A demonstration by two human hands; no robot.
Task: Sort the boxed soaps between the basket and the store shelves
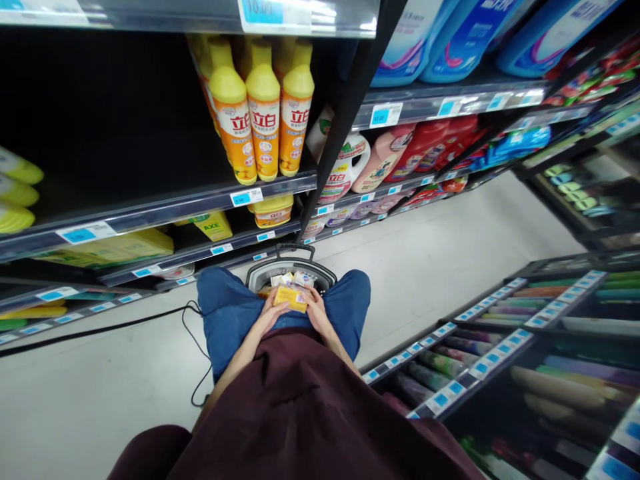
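Low between my bent knees, I hold a small yellow block-shaped packet (291,299) in both hands. My left hand (271,311) grips its left end, and my right hand (315,309) closes round its right end. What kind of product it is, I cannot make out. Just beyond my fingers stands a grey shopping basket (327,271) with a black handle. Several small white and yellow packets (283,279) lie in it, partly hidden by my hands and the held packet.
Left and ahead, a dark shelf (200,207) bears yellow dish soap bottles (265,110). Blue detergent bottles (457,40) fill a shelf at the upper right. Another shelf unit (480,370) runs along my right. A black cable (125,323) crosses the pale floor (425,247) at left.
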